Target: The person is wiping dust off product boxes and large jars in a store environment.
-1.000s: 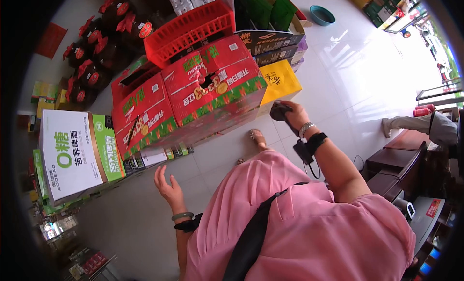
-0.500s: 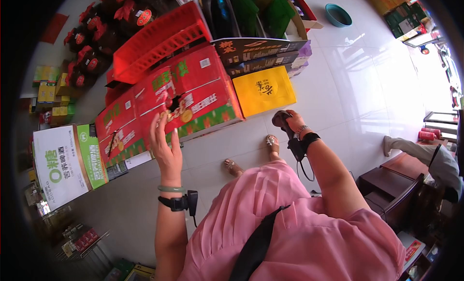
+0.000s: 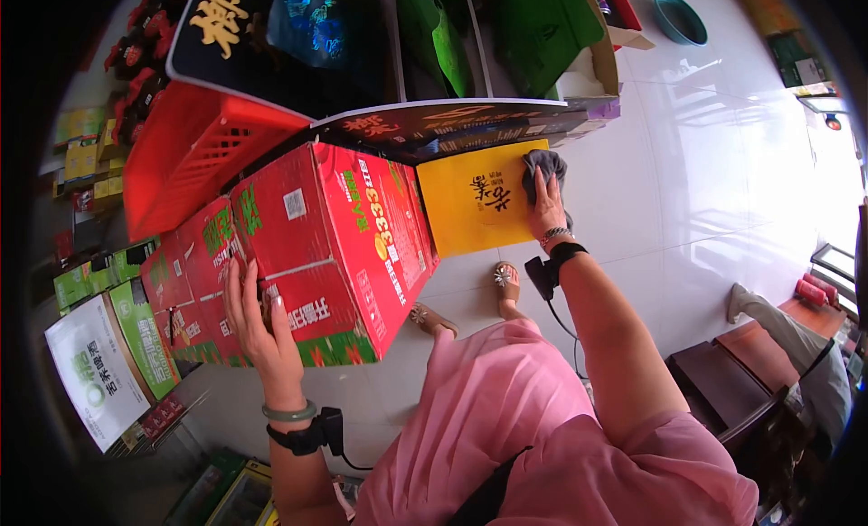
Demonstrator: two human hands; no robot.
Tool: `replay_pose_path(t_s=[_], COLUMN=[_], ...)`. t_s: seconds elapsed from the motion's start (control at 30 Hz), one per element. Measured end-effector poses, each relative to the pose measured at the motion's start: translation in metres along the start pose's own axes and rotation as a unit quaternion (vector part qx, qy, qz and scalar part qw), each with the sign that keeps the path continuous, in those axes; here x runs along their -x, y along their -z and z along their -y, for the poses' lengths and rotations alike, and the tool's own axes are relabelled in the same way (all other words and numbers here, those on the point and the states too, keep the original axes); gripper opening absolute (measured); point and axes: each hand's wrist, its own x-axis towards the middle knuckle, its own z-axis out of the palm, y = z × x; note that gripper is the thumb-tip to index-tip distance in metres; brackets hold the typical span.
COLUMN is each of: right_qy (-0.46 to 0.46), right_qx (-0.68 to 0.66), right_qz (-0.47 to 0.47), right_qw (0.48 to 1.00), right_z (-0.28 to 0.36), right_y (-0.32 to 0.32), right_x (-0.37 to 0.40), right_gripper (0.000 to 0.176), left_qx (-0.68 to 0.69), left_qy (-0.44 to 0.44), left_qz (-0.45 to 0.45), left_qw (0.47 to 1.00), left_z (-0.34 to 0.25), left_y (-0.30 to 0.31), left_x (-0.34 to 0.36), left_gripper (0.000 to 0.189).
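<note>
My right hand point(image 3: 546, 211) presses a dark grey cloth point(image 3: 555, 168) onto the right end of the yellow box point(image 3: 457, 214). The cloth is bunched under and around its fingers. My left hand point(image 3: 268, 341) lies with fingers apart against the red printed carton point(image 3: 303, 241), holding nothing. That carton stands beside the yellow box. Black straps with cables are on both wrists.
A red plastic basket point(image 3: 212, 151) sits behind the carton. Dark and green packages stand in a black display box point(image 3: 434, 123) at the top. A teal basin point(image 3: 680, 18) is on the tiled floor. At right is another person's leg point(image 3: 782, 318).
My right hand has moved up with the cloth, from beside the yellow box onto it. My left hand has shifted left and down in view. The camera view is closer to the boxes.
</note>
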Motion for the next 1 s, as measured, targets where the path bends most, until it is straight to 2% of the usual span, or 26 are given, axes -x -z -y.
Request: replay_pose_path(t_s=[0.03,0.07,0.13,0.2,0.27,0.3,0.37,0.47,0.53,0.63,0.73,0.8,0.87,0.9,1.0], right_qy=[0.005,0.047,0.114,0.239,0.286,0.286,0.293,0.406,0.442,0.351,0.16,-0.113,-0.215,-0.291,-0.263], right_qx=[0.003,0.02,-0.001,-0.007,-0.005,0.011,0.037,0.108,0.122,0.194,0.277,0.193,0.045,-0.073,-0.362], right_qz=[-0.035,-0.066,0.009,0.113,0.176,0.181,0.22,0.25,0.214,0.194,0.158,0.12,0.003,-0.001,-0.03], right_qw=[0.999,0.997,0.993,0.965,0.942,0.941,0.93,0.872,0.862,0.895,0.934,0.967,0.976,0.954,0.894], right_z=[0.007,0.015,0.046,0.081,0.112,0.115,0.101,0.041,-0.003,-0.057,-0.072,-0.083,-0.09,-0.088,-0.079], right_y=[-0.014,-0.026,-0.043,-0.059,-0.081,-0.079,-0.065,-0.037,-0.006,0.042,0.088,0.103,0.113,0.121,0.123], right_x=[-0.001,-0.001,0.004,0.007,0.025,0.027,0.033,0.063,0.076,0.07,0.054,0.042,0.028,0.022,0.012], right_gripper=[0.076,0.075,0.073,0.074,0.075,0.07,0.064,0.06,0.044,0.018,0.015,0.019,0.026,0.033,0.036], left_qx=[0.004,0.019,0.053,0.035,0.039,0.039,0.049,0.051,0.049,0.028,0.024,0.02,0.031,0.019,0.009], left_qy=[0.007,0.017,0.036,0.026,0.026,0.031,0.031,0.029,0.032,0.029,0.025,0.03,0.032,0.028,0.015], left_qz=[0.003,0.007,0.012,0.017,0.017,0.018,0.012,0.017,0.016,0.019,0.015,0.009,0.004,0.004,0.0], left_qw=[1.0,1.0,0.998,0.999,0.999,0.999,0.998,0.998,0.998,0.999,0.999,0.999,0.999,0.999,1.0], left_z=[-0.001,-0.004,-0.012,-0.013,-0.011,-0.014,-0.009,-0.014,-0.014,-0.015,-0.023,-0.023,-0.017,-0.017,-0.017], left_y=[0.0,-0.001,0.002,0.002,0.002,0.002,0.0,0.002,0.003,0.005,0.008,0.008,0.005,0.007,0.009], left_x=[0.0,0.0,-0.004,-0.005,-0.004,-0.005,-0.002,-0.003,-0.003,-0.004,-0.006,-0.004,-0.004,-0.004,-0.004], left_gripper=[0.048,0.048,0.048,0.047,0.047,0.047,0.047,0.046,0.045,0.045,0.044,0.044,0.044,0.044,0.045])
